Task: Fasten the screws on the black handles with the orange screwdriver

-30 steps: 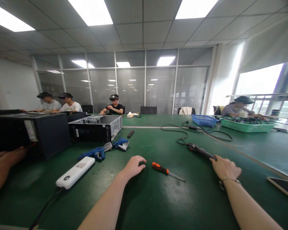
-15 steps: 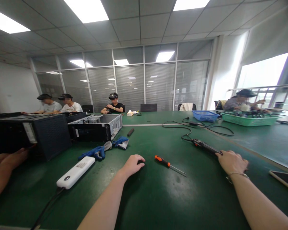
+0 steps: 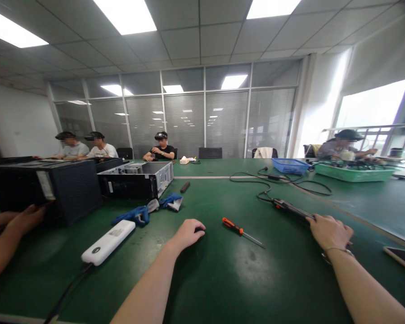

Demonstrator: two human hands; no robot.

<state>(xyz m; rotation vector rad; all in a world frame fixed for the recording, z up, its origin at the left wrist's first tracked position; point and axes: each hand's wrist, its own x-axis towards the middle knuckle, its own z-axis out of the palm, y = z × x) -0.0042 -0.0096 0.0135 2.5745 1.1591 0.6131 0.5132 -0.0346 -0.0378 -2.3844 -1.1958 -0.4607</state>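
Head view: little changes; only my view drifts, both grips staying put on the green table (image 3: 256, 288). Left grip (image 3: 188, 235) lies curled over a small dark object (image 3: 200, 229), hold unclear. Right grip (image 3: 330, 232) rests against the end of a black corded tool (image 3: 290, 209), clench unclear. An orange-handled screwdriver (image 3: 239, 228) lies between the grips, touching neither.

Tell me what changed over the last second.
The view shifted slightly, moving the table's contents a little right in frame. The right hand slid slightly right, resting on the end of the black tool; nothing was taken or let go. The left hand, screwdriver and gloves stayed put.
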